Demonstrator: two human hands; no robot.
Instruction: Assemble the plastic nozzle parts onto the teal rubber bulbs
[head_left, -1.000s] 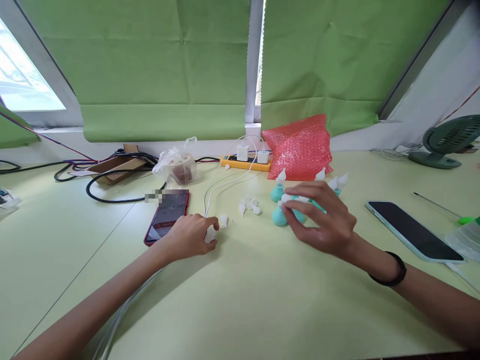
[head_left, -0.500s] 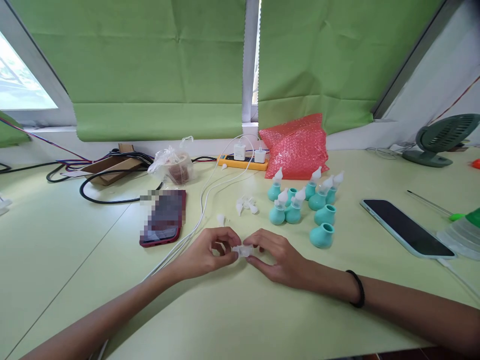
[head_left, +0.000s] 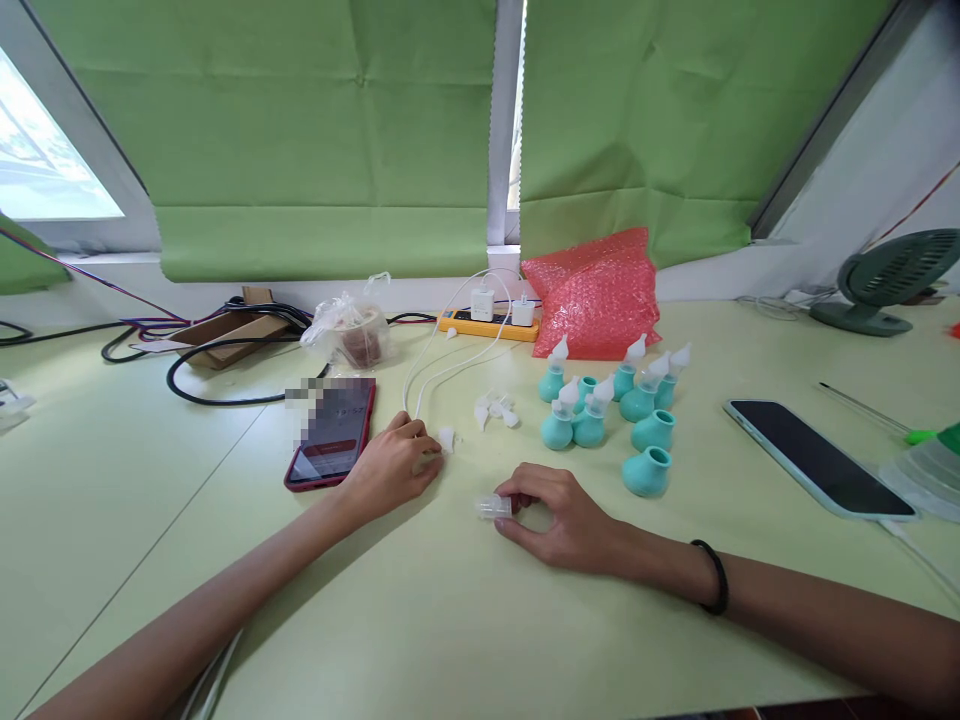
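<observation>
My right hand rests on the pale green table with its fingers pinched on a small clear plastic piece. My left hand lies farther left, fingers curled at a small white tip beside the white cables; whether it grips anything is hidden. A few loose white tips lie behind. Several teal bulbs, some capped with white tips, stand right of them, and two open teal bulbs stand nearest my right hand.
A red-cased phone lies left of my left hand. A mint-cased phone lies at the right. At the back stand an orange power strip, red bubble wrap, a plastic bag, black cables and a green fan.
My hands were together at the clear piece half a second ago. Now my left hand has moved back and left to the white tip, while my right hand keeps the clear piece.
</observation>
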